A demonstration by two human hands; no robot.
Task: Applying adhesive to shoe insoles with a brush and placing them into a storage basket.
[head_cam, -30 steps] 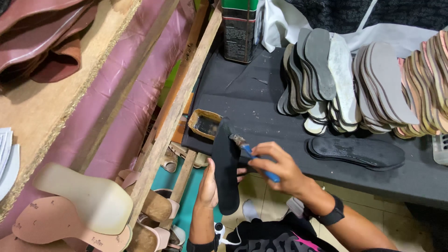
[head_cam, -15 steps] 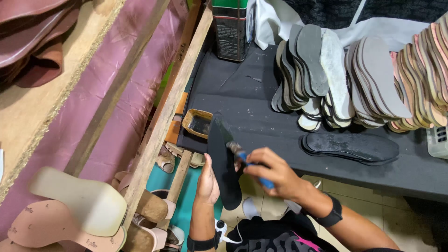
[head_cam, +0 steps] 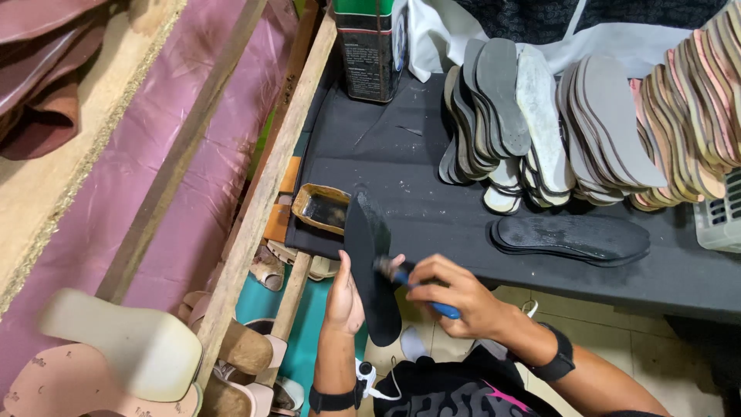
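We see the scene under soft, even, fairly bright light from above, which throws only faint shadows beneath the row of stacked grey and tan shoe soles (head_cam: 587, 123) on the black cloth-covered bench (head_cam: 432, 201). A dull sheen lies on the folded pink vinyl sheet (head_cam: 154, 170) at the left, and the floor under the bench falls into dimmer shade. The blue-handled brush (head_cam: 417, 286) in our right hand (head_cam: 463, 297) is smeared by motion blur, while straight edges bow slightly toward the frame's borders.
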